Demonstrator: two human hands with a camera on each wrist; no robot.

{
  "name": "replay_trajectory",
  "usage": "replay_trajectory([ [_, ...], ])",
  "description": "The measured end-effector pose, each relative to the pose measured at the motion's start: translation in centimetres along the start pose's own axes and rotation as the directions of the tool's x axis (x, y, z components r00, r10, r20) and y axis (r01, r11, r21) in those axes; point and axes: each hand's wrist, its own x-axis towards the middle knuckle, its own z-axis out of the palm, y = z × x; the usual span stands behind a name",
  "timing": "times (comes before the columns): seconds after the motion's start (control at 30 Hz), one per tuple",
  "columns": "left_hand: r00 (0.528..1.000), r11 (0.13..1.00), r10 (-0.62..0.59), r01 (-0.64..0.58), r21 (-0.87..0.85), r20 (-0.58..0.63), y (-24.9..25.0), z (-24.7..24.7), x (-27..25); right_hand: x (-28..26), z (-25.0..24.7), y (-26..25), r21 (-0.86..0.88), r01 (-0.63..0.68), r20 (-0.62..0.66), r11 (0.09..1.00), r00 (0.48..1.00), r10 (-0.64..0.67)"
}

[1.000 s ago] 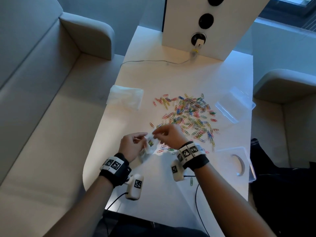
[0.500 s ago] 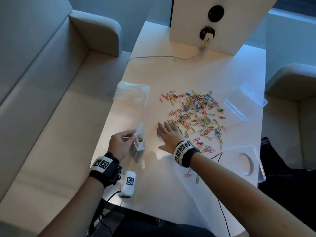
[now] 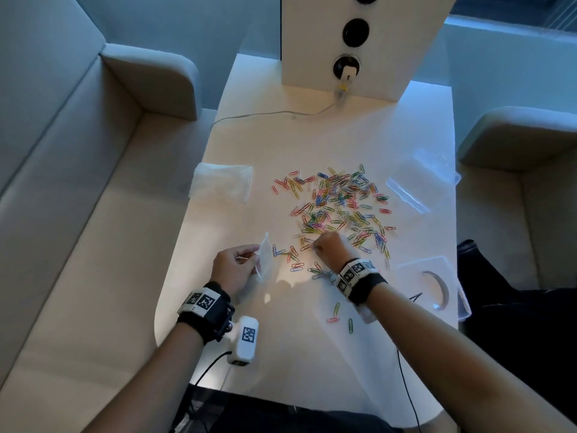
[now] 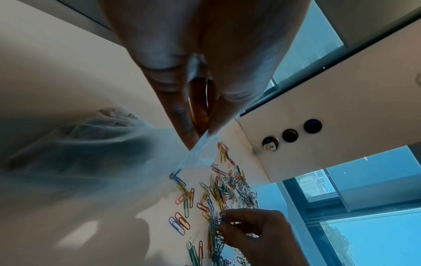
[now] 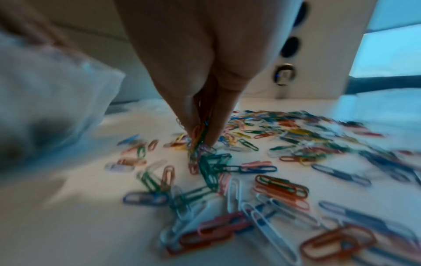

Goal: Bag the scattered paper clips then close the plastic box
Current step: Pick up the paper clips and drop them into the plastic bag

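Coloured paper clips (image 3: 340, 204) lie scattered over the middle of the white table (image 3: 281, 145). My left hand (image 3: 234, 270) pinches the rim of a small clear bag (image 3: 265, 260), held upright near the table's left front; the same bag (image 4: 200, 153) hangs from my fingertips in the left wrist view. My right hand (image 3: 331, 248) has its fingers curled, pinching a bunch of clips (image 5: 200, 133) off the near edge of the pile. The clear plastic box (image 3: 421, 179) stands open at the right, and its lid (image 3: 431, 285) lies nearer me.
A pile of spare clear bags (image 3: 221, 185) lies at the left. A white panel with round sockets (image 3: 352, 42) stands at the far end, a thin cable (image 3: 265, 115) running from it. Sofas flank the table. A few stray clips (image 3: 340, 317) lie by my right forearm.
My right hand left the bag, swept flat onto the pile, and now its fingers have curled round a bunch of clips. The left hand drew the bag slightly leftward.
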Motion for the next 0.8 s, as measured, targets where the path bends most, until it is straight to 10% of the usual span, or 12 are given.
replay_trajectory([
  [0.13,1.0,1.0,0.013,-0.013,0.009,0.022,0.6,1.0,0.0,-1.1,-1.9,0.9,0.469,-0.245,-0.106,0.849,0.938,0.329],
  [0.3,0.998,0.999,0.043,-0.043,0.006,0.048,1.7,2.9,-0.1,-3.0,-3.3,-2.5,0.992,-0.111,0.078,0.059,0.911,0.405],
  [0.4,0.996,0.998,0.067,-0.068,0.006,0.054,2.0,4.0,-0.3,-3.3,-2.8,-5.9,0.994,-0.061,0.09,-0.091,0.928,0.361],
  [0.5,0.994,0.994,0.1,-0.102,0.032,0.054,2.2,4.3,-0.3,-3.1,-1.6,-7.5,0.996,-0.086,0.076,0.012,0.923,0.377],
  [0.7,0.99,0.99,0.124,-0.128,0.054,0.07,2.4,3.1,-0.2,-3.7,-1.2,-8.7,0.646,0.097,-0.329,0.757,0.931,0.162],
  [0.8,0.983,0.985,0.156,-0.162,0.059,0.093,2.4,3.0,-0.5,-3.6,-1.8,-9.0,0.432,0.071,-0.262,0.899,0.964,0.05],
])
